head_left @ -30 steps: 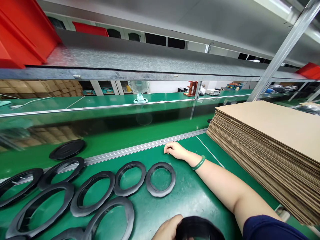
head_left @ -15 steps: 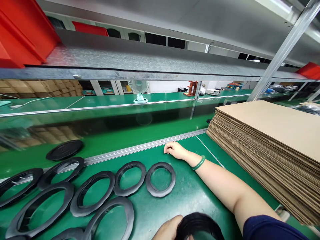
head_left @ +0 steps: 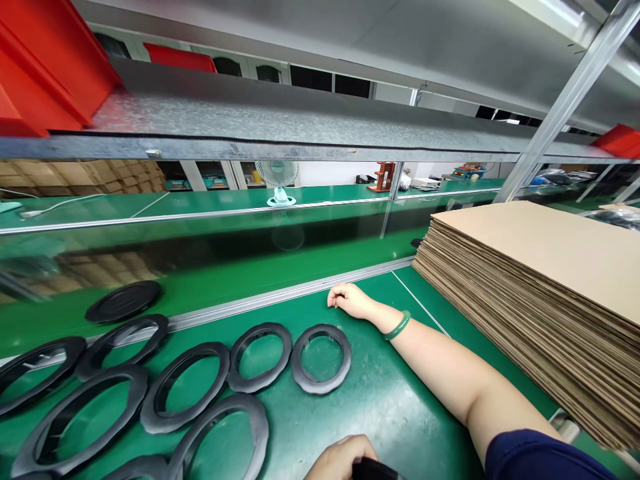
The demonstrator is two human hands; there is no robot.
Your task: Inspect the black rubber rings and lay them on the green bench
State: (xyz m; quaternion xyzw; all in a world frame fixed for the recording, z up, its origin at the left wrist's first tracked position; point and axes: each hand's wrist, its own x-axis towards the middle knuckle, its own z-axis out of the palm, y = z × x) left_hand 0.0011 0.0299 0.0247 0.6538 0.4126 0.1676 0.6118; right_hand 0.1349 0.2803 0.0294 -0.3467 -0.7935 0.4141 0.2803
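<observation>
At the bottom edge, my left hand (head_left: 343,459) is closed around a black plastic ring (head_left: 373,469), mostly cut off by the frame. My right hand (head_left: 353,300), below a green bangle, rests on the green tabletop near the metal rail with its fingers curled in; nothing shows in them. Closest to it lies a black ring (head_left: 321,383), flat and apart from the hand. Another ring (head_left: 260,383) sits just left of that one. Several more wavy-edged rings, such as a larger one (head_left: 187,417), spread across the left side.
A tall stack of cardboard sheets (head_left: 540,220) stands at the right. Behind the metal rail (head_left: 280,300) runs a green belt carrying a black disc (head_left: 123,303). A metal shelf (head_left: 300,123) with a red bin (head_left: 45,73) crosses above. A small fan (head_left: 278,177) stands beyond.
The ring in my left hand has tilted and dropped lower, so less of it shows. The black disc on the belt has shifted slightly left. My right hand has stayed still.
</observation>
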